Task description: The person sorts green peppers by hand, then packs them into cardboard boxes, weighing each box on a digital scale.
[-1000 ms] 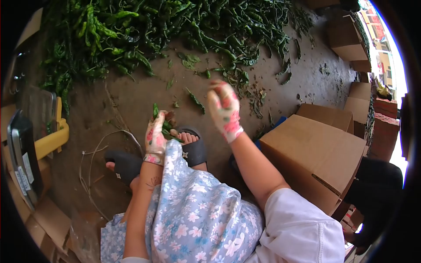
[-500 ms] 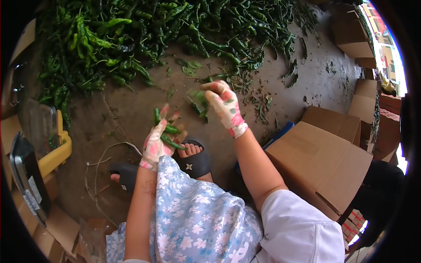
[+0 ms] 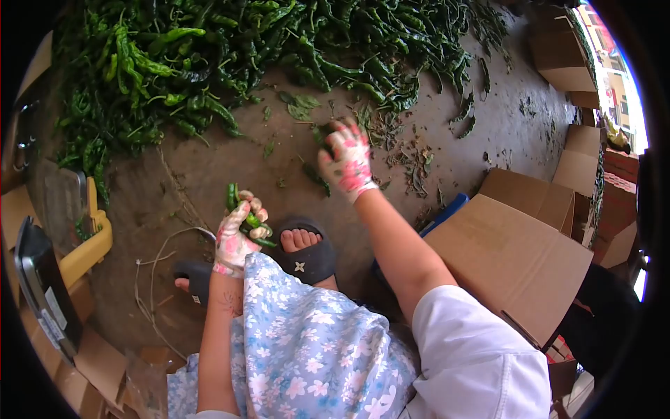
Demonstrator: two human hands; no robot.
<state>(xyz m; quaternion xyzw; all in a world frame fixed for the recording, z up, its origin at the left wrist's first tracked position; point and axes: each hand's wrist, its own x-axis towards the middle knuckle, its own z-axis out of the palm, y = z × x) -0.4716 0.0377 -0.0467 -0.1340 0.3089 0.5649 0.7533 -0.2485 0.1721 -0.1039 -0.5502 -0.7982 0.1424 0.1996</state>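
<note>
My left hand (image 3: 237, 234), in a white glove with a pink floral pattern, is closed around several green peppers (image 3: 251, 221). Their ends stick out between and beyond the fingers. Further forward and to the right, my right hand (image 3: 347, 157) wears a matching glove. It is low over the floor near the front edge of a large pile of green peppers (image 3: 230, 59). Its fingers point away from me and are slightly blurred, so their grip does not show. Just left of that hand a single green pepper (image 3: 315, 176) lies on the floor.
Leaf scraps (image 3: 415, 164) litter the brown floor (image 3: 139, 209). A cardboard box (image 3: 509, 258) stands to my right, with more boxes behind. On the left are a scale-like device (image 3: 45, 286) with a dark panel and a yellow frame (image 3: 98, 230). White string (image 3: 150, 279) lies near my sandals (image 3: 307, 255).
My left hand's fingers have closed round the peppers, which were held loosely before. My right hand has turned and reached downward; a blurred green piece beside it is gone from view.
</note>
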